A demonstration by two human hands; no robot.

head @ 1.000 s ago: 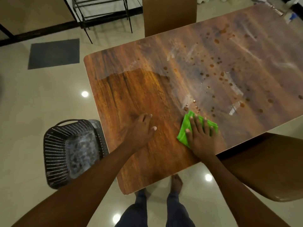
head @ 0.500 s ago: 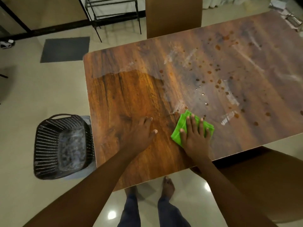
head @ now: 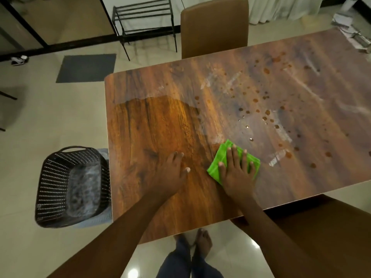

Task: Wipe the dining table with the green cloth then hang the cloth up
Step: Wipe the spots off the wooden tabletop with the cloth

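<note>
- Green cloth (head: 218, 160) is being pressed flat against the dining table (head: 261, 93) under the right hand (head: 237, 173), at about five o'clock from the tabletop's middle, near the front edge.
- The right hand is being held open, fingers spread over the folded cloth; nothing is being gripped, only pushed down.
- The left hand (head: 170, 173) is being rested open and empty on the bare wood just beside the cloth, at its nine o'clock, apparently for support.
- The wiping step is judged to be in hand and far from finished: a darker, clean-looking patch (head: 156, 127) is being shown at the table's nine o'clock side, while brown drops (head: 267, 112) and pale smears (head: 278, 158) are being left over the area from twelve to three o'clock.
- The next move is being called for toward one or two o'clock: the cloth should be swept, under steady pressure, across the nearest drops and the smear lying at its three o'clock.
- Hanging up is not yet being attempted; the black metal rack (head: 144, 23) at eleven o'clock may be suited for that, though this cannot be told.
- Being counted: one cloth, one table, two hands, two brown chairs (head: 213, 27), one dark basket (head: 72, 185), one grey mat (head: 86, 68); the drops are too many to be counted.
</note>
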